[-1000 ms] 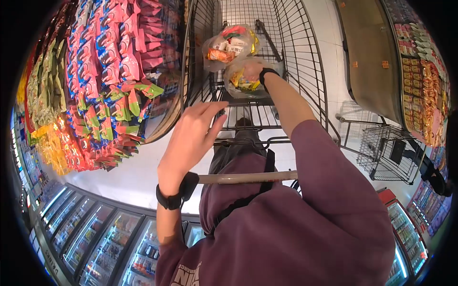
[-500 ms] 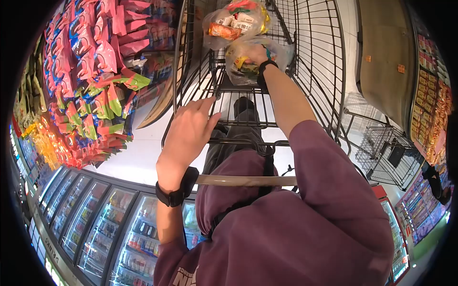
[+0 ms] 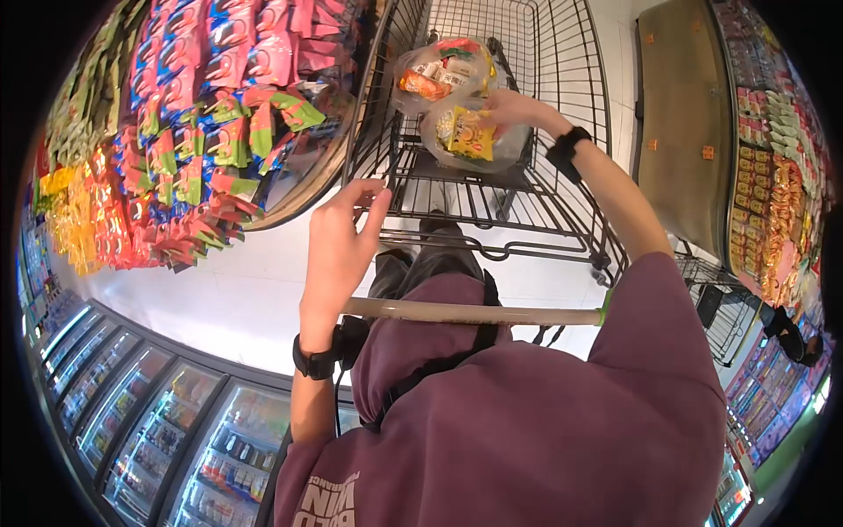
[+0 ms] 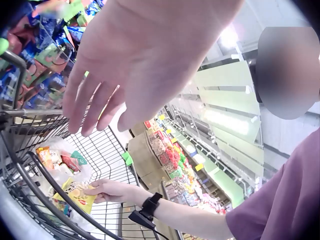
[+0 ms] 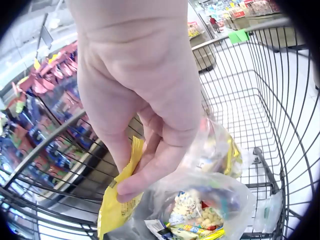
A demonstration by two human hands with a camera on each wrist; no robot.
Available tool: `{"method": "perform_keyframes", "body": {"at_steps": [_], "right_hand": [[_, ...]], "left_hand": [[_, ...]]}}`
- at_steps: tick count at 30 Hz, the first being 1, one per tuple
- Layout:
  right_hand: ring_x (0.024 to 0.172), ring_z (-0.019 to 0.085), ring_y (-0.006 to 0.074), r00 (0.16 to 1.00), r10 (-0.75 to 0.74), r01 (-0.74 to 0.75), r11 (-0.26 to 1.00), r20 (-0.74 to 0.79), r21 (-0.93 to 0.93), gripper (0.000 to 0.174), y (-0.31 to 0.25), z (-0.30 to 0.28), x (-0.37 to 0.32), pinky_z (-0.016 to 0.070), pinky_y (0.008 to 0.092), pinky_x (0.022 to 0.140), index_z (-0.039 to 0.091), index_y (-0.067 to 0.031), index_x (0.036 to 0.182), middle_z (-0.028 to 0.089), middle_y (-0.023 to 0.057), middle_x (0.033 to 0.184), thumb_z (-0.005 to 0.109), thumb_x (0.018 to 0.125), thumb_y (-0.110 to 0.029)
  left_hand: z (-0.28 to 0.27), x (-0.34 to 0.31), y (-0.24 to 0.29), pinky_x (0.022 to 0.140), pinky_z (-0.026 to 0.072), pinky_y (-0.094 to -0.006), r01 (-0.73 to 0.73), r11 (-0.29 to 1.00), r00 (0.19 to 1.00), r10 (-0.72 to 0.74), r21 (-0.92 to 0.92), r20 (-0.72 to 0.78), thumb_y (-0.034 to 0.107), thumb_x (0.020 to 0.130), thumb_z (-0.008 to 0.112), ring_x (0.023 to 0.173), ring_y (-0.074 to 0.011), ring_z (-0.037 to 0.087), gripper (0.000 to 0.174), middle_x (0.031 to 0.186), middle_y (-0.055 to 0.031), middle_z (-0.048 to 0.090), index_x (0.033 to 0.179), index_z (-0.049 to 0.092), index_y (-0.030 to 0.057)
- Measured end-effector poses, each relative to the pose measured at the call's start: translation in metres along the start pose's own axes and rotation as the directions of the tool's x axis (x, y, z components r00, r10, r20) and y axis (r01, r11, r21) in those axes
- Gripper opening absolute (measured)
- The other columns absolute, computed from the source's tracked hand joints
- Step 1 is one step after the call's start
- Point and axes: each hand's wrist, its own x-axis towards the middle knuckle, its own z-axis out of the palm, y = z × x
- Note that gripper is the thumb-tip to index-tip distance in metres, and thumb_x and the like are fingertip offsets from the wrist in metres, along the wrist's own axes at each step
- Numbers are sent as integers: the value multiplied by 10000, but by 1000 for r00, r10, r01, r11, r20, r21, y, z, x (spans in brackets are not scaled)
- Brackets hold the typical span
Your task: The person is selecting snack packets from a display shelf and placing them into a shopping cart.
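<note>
My right hand point(image 3: 518, 112) pinches a yellow snack packet point(image 3: 471, 134) by its edge, above an open clear plastic bag point(image 3: 502, 156) in the cart. In the right wrist view the packet point(image 5: 116, 207) hangs from thumb and fingers, beside the bag's mouth, where several snack packs point(image 5: 192, 215) show. A second clear bag point(image 3: 413, 90) of packets lies just beyond it. My left hand point(image 3: 341, 241) hovers near the cart's near left corner, fingers loosely bent and holding nothing; the left wrist view shows this hand point(image 4: 135, 60) empty too.
The wire cart point(image 3: 575, 79) has its handle point(image 3: 474, 312) against the person's front. Hanging pink and blue snack packs point(image 3: 228, 79) crowd the left side. A brown display panel point(image 3: 680, 114) and another cart point(image 3: 724, 316) stand right; glass-door coolers point(image 3: 167, 422) line the lower left.
My right hand has come up out of the near bag and moved right, with the yellow packet now visible in its fingers. My left hand stays near the cart's corner, still empty.
</note>
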Motion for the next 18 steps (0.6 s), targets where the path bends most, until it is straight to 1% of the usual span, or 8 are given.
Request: {"method": "perform_keyframes", "body": {"at_steps": [1,2,8,9,12,13,16,18], "right_hand": [[629,688,151,999,-35,36,999,-41,13,300,-17,0,-24,544,257,598,647,48,827,698,107,791,731,848,-239],[607,682,150,993,-75,77,997,-87,20,282,-36,0,-48,543,258,579,631,34,779,691,110,773,725,843,-224],[747,658,98,943,-265,323,871,-201,370,230,-109,47,-124,548,244,655,557,-40,875,679,38,829,702,935,-209],[765,657,95,937,-284,345,842,-203,415,224,-128,60,-133,551,245,673,546,-48,867,677,33,841,693,942,-198],[808,654,93,900,-391,433,747,-193,504,208,-172,113,-150,558,254,726,526,-54,861,669,24,872,668,960,-171],[818,652,91,887,-419,457,736,-195,499,203,-187,131,-153,557,256,743,527,-52,868,665,23,883,666,961,-167],[828,642,80,856,-504,487,705,-119,515,204,-218,181,-149,539,253,735,535,-50,890,656,18,906,682,953,-177],[815,635,77,869,-491,465,770,-60,437,198,-240,203,-154,525,246,728,571,-40,968,658,19,912,693,945,-195]], "left_hand": [[-6,-4,5,724,534,-304,20,999,999,-21,-31,-27,136,956,633,822,-179,699,208,912,-120,724,1064,674,-36],[-10,-8,4,727,532,-298,54,994,998,-57,-90,-32,142,961,630,827,-169,696,207,919,-112,726,1068,676,-29],[-19,-32,-24,772,516,-260,163,895,987,-148,-415,68,197,1006,589,893,-125,680,279,1035,-81,721,1163,633,-29],[-19,-35,-29,784,519,-264,166,858,986,-138,-487,93,215,1015,576,934,-138,677,317,1085,-95,710,1188,605,-49],[-26,-45,-21,708,518,-271,59,642,996,-91,-764,1,204,975,642,791,-117,659,331,942,-74,703,1183,608,-52],[-34,-49,-27,691,512,-257,48,610,999,-49,-791,23,203,967,663,789,-97,645,327,967,-52,698,1176,595,-39],[-63,-69,-23,746,528,-248,90,674,974,-214,-733,-77,190,970,656,815,-83,639,275,971,-32,698,1152,605,-9],[-84,-83,-23,730,545,-247,38,594,971,-212,-803,-111,160,932,704,831,-89,664,292,1002,-50,706,1148,607,-10]]}}
